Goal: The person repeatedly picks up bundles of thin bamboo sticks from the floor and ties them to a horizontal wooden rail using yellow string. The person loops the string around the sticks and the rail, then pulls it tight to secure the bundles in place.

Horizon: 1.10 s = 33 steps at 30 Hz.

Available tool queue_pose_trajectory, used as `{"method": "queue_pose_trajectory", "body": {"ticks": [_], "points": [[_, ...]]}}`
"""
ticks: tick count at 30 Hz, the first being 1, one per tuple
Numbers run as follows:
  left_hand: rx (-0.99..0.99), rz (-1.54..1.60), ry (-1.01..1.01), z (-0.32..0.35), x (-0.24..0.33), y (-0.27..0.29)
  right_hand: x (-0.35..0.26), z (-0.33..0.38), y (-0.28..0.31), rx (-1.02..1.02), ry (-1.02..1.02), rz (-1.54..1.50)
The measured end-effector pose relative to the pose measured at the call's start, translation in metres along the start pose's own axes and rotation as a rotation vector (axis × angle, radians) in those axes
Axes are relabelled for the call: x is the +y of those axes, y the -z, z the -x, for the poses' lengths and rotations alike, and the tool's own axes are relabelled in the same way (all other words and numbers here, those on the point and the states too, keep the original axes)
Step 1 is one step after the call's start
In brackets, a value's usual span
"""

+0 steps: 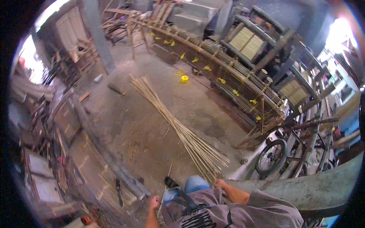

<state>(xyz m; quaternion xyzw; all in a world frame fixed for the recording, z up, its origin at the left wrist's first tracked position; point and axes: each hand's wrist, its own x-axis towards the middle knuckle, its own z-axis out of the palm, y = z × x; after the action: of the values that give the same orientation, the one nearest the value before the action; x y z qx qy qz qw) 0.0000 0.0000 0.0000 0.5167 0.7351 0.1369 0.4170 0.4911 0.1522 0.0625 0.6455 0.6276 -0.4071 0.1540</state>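
Down at the lower edge, my left hand (154, 202) is closed beside my left leg; whether anything is in it is too small to make out. A thin bamboo strip (165, 186) runs close to its right, past my dark sandal (171, 182). My right hand (219, 183) is curled into a fist by my right knee, near the fanned-out near ends of a bundle of long bamboo strips (176, 127). Its fingers hide what they hold, if anything. The bundle lies slantwise across the concrete floor, narrow at the far end and spread at the near end.
A long wooden rack (213, 57) with yellow ties stands at the back right. A yellow roll (184, 79) lies on the floor before it. A bicycle wheel (271, 156) is at right, a curved bench (304, 193) below. Timber beams (102, 152) and a post (97, 34) stand left.
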Motion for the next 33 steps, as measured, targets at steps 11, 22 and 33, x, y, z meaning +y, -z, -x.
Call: {"method": "queue_pose_trajectory", "body": {"ticks": [11, 22, 33], "points": [[0.304, 0.435, 0.094, -0.401, 0.137, 0.376, -0.067, -0.09, 0.005, 0.129, -0.15, -0.45], [-0.35, -0.439, -0.043, -0.543, 0.202, 0.209, -0.196, -0.172, 0.199, 0.655, -0.251, -1.263], [-0.291, -0.346, -0.699, -0.732, 0.512, 0.224, -0.203, -0.177, -0.04, 0.697, -0.763, -1.192]]}}
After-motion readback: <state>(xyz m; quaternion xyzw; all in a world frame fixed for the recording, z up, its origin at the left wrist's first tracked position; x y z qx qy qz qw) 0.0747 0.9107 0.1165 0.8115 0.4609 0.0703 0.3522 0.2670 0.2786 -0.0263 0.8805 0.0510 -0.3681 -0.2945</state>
